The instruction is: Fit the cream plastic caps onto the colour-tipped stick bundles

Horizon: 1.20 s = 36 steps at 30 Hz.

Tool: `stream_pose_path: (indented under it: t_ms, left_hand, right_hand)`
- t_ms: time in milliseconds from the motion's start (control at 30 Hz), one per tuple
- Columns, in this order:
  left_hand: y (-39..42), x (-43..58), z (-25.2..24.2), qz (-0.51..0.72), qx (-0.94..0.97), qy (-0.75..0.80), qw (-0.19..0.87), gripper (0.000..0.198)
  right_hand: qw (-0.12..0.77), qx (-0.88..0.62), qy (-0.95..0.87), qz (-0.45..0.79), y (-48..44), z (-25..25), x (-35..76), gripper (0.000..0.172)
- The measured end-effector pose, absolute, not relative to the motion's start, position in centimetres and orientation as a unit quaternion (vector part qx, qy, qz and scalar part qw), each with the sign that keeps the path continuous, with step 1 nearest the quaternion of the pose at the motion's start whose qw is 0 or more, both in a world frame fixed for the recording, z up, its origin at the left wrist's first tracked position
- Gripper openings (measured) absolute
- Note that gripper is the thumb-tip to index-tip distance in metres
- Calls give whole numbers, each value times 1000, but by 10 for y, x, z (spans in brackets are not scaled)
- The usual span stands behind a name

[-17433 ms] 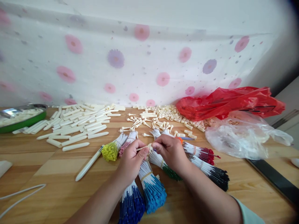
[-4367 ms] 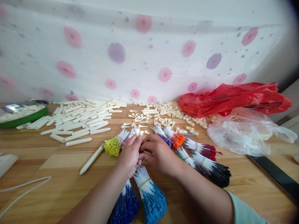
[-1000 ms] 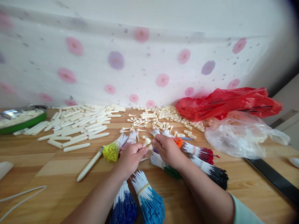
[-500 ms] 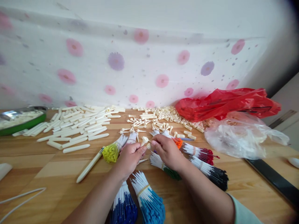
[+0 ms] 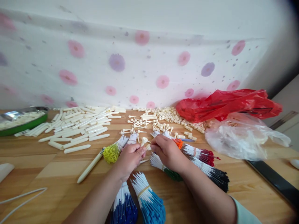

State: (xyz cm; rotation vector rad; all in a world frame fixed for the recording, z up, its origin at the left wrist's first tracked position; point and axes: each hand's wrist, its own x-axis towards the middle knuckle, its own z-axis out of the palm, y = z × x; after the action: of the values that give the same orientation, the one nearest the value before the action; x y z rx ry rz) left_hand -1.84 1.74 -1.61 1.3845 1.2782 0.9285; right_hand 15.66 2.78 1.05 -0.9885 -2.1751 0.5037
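My left hand (image 5: 132,157) is closed, with a small cream plastic piece (image 5: 144,141) standing up at its thumb and fingertips. My right hand (image 5: 167,152) is closed close beside it, its fingertips at a small cream ring-like part (image 5: 149,147) between the hands. Around my hands lie banded bundles of thin refills: yellow (image 5: 112,151), green (image 5: 171,173), orange (image 5: 178,143), dark red (image 5: 206,155), black (image 5: 217,177), dark blue (image 5: 125,205) and light blue (image 5: 150,203). One cream pen barrel (image 5: 90,166) with coloured tips at its upper end lies left of my left hand.
Many cream barrels (image 5: 77,124) are heaped at the back left by a green-rimmed bowl (image 5: 25,126). Small cream parts (image 5: 165,113) spread across the back. A red bag (image 5: 224,104), a clear bag (image 5: 240,137) and a dark flat object (image 5: 271,177) are at the right.
My right hand's fingers have curled slightly downward over the small part. My left hand stays nearly in place, and the view has shifted slightly.
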Motion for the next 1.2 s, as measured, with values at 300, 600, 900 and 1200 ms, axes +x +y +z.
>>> stream_pose_path:
  t_ms: [300,600,900,1200]
  left_hand:
    - [18,-20,-13,378,668,568,296,34]
    - [32,-40,-12,491,512,590,386,39]
    - [30,-33,-11,525,444,537,488,38]
    - [33,-36,-16,540,454,535,465,36]
  right_hand:
    - [302,-488,-763,299,35,1,144,20]
    - [176,-567,-797,110,79,-1,142,23]
    - [51,-411,-909,51,37,-24,106,15]
    - [96,-387,-914,73,36,-3,126,13]
